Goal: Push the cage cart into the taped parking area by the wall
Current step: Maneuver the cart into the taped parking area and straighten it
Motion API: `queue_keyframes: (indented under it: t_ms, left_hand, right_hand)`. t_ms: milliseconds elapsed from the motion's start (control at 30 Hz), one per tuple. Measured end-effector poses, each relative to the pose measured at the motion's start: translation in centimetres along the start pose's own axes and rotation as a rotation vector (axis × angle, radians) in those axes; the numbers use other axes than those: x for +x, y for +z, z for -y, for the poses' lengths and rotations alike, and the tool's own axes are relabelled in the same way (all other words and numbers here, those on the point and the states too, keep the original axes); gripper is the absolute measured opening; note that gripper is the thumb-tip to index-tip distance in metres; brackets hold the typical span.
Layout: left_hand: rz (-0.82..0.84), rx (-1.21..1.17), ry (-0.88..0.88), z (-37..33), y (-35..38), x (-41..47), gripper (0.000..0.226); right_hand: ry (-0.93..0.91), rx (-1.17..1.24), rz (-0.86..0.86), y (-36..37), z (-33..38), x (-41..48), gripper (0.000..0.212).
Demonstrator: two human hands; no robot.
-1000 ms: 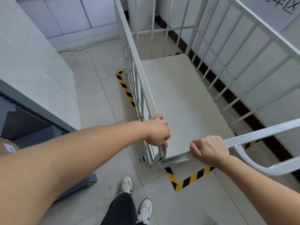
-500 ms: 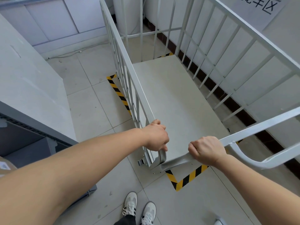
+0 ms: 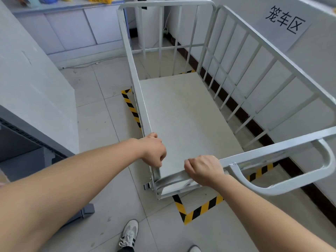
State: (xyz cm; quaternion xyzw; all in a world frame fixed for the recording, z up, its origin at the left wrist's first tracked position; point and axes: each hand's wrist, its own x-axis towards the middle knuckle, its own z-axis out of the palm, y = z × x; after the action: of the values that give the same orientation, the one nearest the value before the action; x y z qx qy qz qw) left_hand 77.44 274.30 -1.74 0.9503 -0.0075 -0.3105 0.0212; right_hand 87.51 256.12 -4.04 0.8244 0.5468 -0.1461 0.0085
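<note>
Both hands, left hand (image 3: 153, 151) and right hand (image 3: 203, 169), clenched on cage cart (image 3: 183, 113) rails; near corner overhangs floor tape (image 3: 198, 210), crooked shove risks scraping wall (image 3: 309, 57)

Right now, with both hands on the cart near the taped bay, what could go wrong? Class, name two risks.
1. The left hand grips the cage cart at its left side rail's near end, next to a hinged-looking corner; fingers might get pinched there.
2. The cart's left edge sits over the striped tape, so it may end up parked outside the line.

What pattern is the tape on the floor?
Yellow and black diagonal stripes on the floor tape, clearest in the head view.
</note>
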Motion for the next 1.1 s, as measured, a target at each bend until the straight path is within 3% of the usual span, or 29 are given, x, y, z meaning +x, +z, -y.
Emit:
queue_keyframes:
  t_ms: [167, 267, 433, 500, 700, 933, 1100]
  left_hand:
    - [0.029, -0.032, -0.175, -2.3, -0.7, 0.5, 0.012]
    - [-0.030, -0.130, -0.305, -4.6, -0.7, 1.2, 0.024]
    - [-0.205, -0.672, -0.372, -10.4, -1.6, 3.5, 0.044]
    - [-0.214, -0.773, -0.396, -12.6, -2.1, 4.5, 0.054]
    - [-0.284, -0.572, -0.457, -14.8, -1.6, 4.6, 0.053]
    - [-0.323, -0.449, -0.472, -14.9, -1.0, 4.7, 0.063]
    - [-0.319, -0.432, -0.446, -14.2, -0.8, 5.1, 0.086]
  right_hand:
    - [-0.129, 0.157, -0.006, -1.2, -1.4, -0.3, 0.040]
    - [-0.151, 0.131, -0.032, -1.8, -4.4, -0.9, 0.034]
    - [-0.103, 0.053, 0.009, -2.6, -12.1, -2.8, 0.042]
    - [-0.065, 0.035, 0.044, -3.1, -15.1, -3.8, 0.047]
    - [-0.030, -0.111, -0.003, -3.5, -21.3, -5.1, 0.076]
    - [-0.036, -0.154, -0.023, -2.9, -21.3, -5.0, 0.073]
    - [-0.051, -0.160, -0.022, -2.9, -21.4, -4.6, 0.073]
